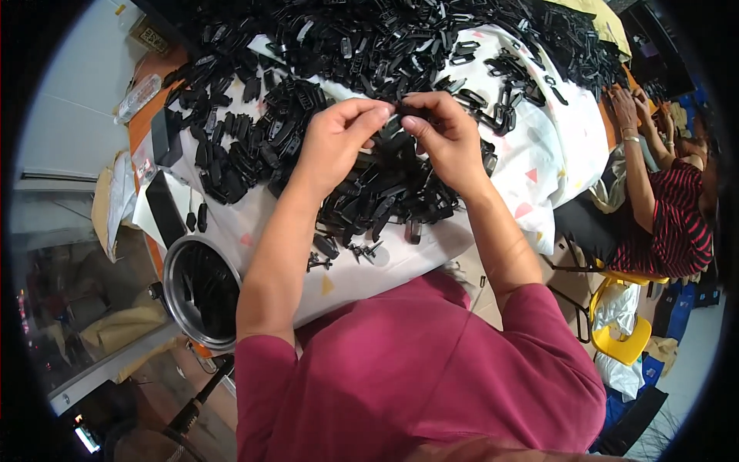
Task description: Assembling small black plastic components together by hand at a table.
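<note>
Over the middle of the table, my left hand (342, 137) and my right hand (449, 138) meet fingertip to fingertip. Each is closed in a pinch of thumb and forefinger on a small black plastic part (399, 112), mostly hidden by the fingers. Beneath them spreads a heap of similar black plastic clip-like parts (385, 196), reaching toward the near table edge. A few thin black pieces (365, 251) lie apart, close to that edge. A patterned white cloth (573, 158) covers the table under the parts.
At the left front stands a round metal bowl (167, 286) holding black parts. Behind it are a dark box (165, 206) and a clear plastic bottle (138, 98). More black parts (362, 38) cover the far side. A co-worker in a striped shirt (668, 219) sits at the right.
</note>
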The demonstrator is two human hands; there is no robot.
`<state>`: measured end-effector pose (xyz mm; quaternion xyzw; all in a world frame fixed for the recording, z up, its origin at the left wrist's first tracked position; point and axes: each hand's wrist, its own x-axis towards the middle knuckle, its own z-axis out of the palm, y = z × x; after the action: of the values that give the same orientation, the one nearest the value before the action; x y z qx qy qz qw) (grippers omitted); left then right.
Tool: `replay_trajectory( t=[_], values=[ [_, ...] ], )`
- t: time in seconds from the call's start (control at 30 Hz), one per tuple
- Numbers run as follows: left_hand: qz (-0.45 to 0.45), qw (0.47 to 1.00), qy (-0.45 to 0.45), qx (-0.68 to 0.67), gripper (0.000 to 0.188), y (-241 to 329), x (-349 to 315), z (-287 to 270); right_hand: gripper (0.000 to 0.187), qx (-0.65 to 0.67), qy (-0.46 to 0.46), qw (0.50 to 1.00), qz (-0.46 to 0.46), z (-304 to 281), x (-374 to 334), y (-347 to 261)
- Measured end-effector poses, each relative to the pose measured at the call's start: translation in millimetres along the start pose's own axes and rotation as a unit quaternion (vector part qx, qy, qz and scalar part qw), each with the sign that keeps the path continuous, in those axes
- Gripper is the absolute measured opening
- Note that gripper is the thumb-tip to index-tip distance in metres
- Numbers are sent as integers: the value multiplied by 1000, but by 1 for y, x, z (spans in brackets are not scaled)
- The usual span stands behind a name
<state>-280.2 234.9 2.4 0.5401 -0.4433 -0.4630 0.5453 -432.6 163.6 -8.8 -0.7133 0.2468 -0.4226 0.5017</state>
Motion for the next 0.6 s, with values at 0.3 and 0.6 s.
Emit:
replay_trajectory(
  t=[0.3,0.6],
  values=[
    [155,963,129,-177,25,-3,-35,5,19,10,-46,998,38,21,-20,-32],
    [149,974,139,-98,22,7,-49,6,36,20,-3,999,31,20,-21,-49]
  ],
)
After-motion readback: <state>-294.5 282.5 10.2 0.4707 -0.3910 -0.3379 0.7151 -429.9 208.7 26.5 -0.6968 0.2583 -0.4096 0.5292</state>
